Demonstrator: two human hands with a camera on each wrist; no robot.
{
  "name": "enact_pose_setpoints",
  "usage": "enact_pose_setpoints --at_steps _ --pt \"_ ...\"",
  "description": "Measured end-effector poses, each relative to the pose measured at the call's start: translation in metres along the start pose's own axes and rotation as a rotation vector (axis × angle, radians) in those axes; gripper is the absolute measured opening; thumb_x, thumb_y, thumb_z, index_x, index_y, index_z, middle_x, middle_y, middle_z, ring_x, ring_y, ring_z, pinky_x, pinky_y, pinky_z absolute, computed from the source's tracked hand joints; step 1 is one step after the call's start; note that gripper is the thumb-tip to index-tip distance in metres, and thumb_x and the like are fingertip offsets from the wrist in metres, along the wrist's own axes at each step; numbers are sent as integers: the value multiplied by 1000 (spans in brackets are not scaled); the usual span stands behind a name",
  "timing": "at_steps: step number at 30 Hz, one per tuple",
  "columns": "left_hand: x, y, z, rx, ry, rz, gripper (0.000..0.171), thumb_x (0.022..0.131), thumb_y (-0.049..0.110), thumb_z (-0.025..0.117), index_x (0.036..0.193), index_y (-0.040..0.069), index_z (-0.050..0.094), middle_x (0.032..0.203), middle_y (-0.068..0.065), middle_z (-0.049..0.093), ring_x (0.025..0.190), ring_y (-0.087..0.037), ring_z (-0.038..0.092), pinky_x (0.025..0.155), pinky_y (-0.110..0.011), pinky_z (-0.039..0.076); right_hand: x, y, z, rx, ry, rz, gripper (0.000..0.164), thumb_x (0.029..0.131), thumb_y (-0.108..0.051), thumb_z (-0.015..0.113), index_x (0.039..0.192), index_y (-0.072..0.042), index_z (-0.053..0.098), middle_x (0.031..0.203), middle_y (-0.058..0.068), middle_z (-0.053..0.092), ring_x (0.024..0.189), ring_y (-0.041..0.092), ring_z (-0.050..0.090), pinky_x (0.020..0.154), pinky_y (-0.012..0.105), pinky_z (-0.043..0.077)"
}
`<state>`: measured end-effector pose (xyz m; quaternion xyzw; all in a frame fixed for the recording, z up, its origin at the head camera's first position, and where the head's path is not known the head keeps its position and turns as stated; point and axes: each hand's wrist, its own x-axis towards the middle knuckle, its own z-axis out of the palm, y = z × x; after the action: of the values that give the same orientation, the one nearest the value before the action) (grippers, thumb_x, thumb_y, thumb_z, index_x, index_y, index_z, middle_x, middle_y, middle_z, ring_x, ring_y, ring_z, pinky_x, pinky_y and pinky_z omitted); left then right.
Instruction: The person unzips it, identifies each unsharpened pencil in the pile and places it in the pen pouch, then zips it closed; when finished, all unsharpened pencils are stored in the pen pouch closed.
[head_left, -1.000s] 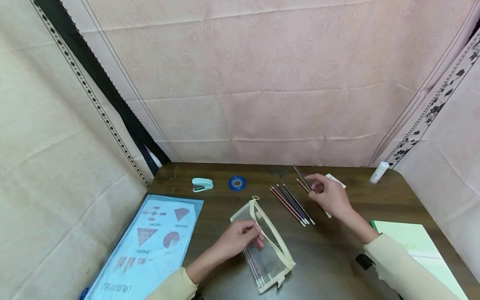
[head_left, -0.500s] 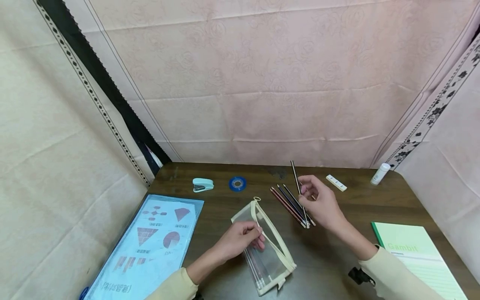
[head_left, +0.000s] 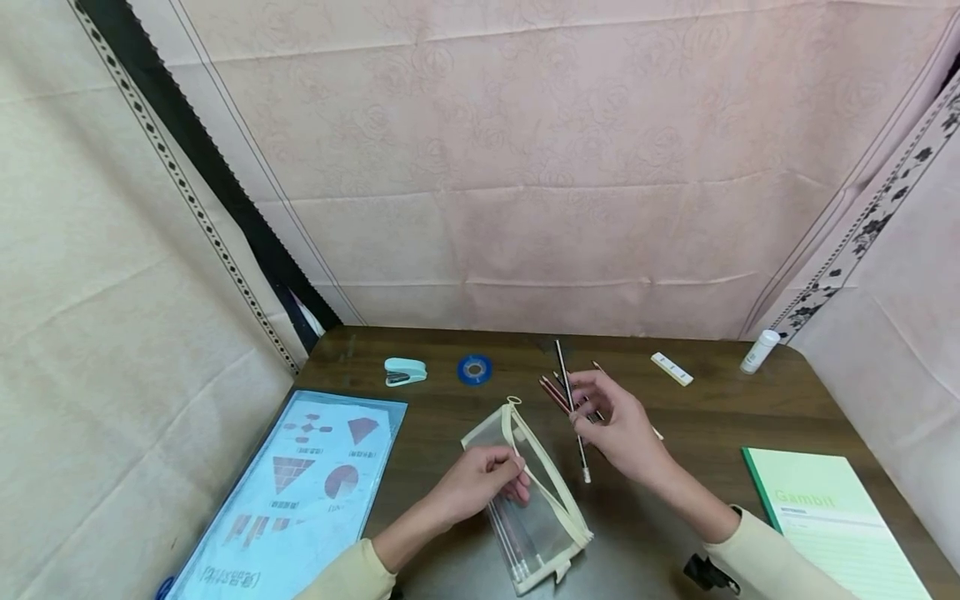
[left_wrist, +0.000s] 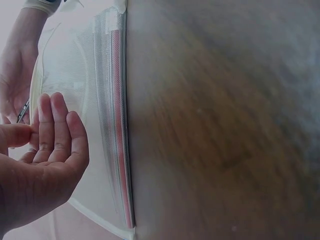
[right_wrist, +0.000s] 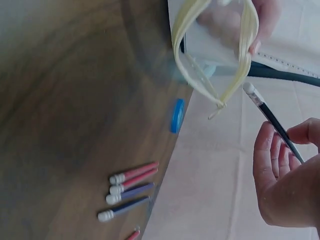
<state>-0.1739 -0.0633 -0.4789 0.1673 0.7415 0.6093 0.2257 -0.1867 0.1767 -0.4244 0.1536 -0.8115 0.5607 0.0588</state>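
Observation:
My left hand [head_left: 480,483] pinches the edge of the open mouth of a cream-edged mesh pencil case [head_left: 543,521], which stands tilted on the table. Through the mesh in the left wrist view, a red pencil [left_wrist: 119,110] shows along the bottom. My right hand [head_left: 618,425] holds a dark pencil [right_wrist: 274,121] between thumb and fingers, its white eraser end pointing toward the case opening. Behind that hand lie several red and dark blue pencils [right_wrist: 132,178], partly hidden in the head view. One more pencil [head_left: 657,433] lies to their right.
A light blue stapler [head_left: 406,371] and a blue tape roll [head_left: 475,369] sit at the back. Further right are a white eraser [head_left: 672,368] and a glue stick [head_left: 761,352]. A blue folder [head_left: 386,414] lies left, a green notebook [head_left: 832,500] right.
My right hand has lifted the dark pencil off the table and carried it left toward the pencil case, turning it more upright. The left hand keeps its hold on the case.

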Motion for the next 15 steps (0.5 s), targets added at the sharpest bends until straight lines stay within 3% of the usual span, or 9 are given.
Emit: enact_pose_setpoints --at_steps 6,10,15 --pt "0 -2 1 -6 -6 8 29 99 26 53 87 5 68 85 -15 74 80 -27 73 76 -40 58 -6 14 17 93 -37 -12 45 84 6 64 125 -7 53 104 22 64 81 18 68 57 41 57" --pt "1 -2 2 -8 -10 11 28 99 26 53 88 4 68 85 -15 74 80 -26 73 77 -40 58 -11 15 26 109 -69 5 44 86 0 67 126 -10 53 102 18 66 81 26 68 57 42 57" --pt "2 -2 2 4 1 8 29 99 26 53 87 4 67 84 -15 74 79 -27 73 76 -39 58 -16 17 34 124 -135 50 43 87 -2 67 127 -12 54 103 21 65 82 36 67 58 42 57"
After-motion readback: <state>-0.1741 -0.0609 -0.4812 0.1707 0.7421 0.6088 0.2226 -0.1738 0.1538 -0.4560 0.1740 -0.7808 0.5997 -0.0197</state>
